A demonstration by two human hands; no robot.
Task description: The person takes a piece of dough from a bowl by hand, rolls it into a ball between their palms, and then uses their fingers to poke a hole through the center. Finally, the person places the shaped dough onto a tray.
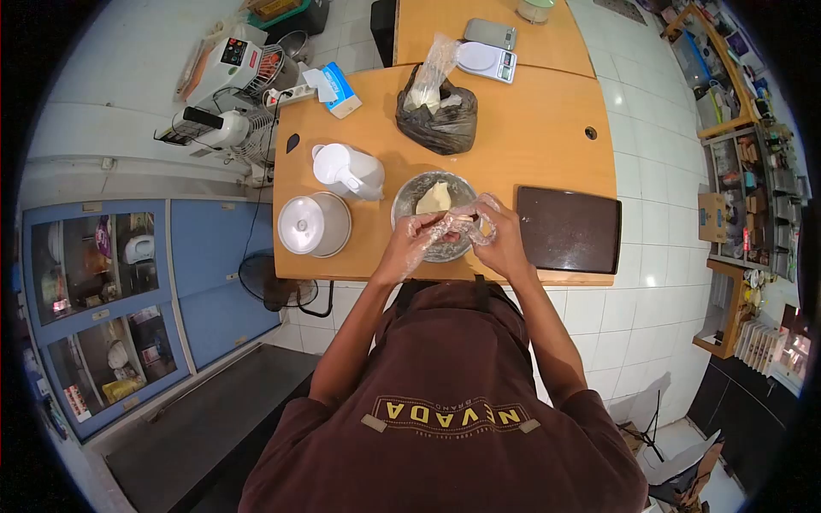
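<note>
A lump of pale dough (434, 197) lies in a round metal bowl (405, 190) near the table's front edge. Over the bowl's near side, my left hand (413, 244) and my right hand (499, 236) meet at the fingertips. Both are closed, with fingers bent and pinching at pale, sticky dough between them. A whitish, floury coating covers the fingers of each hand. Exactly where the dough ends and the fingers begin is hard to make out. To the right of my right hand lies a dark rectangular baking tray (568, 229).
A white pitcher (349, 169) and a white lidded container (314, 225) stand left of the bowl. Beyond it sits a black plastic bag (438, 128). Farther back are a white kitchen scale (486, 61), a grey scale (490, 34) and a blue-and-white tissue box (342, 92).
</note>
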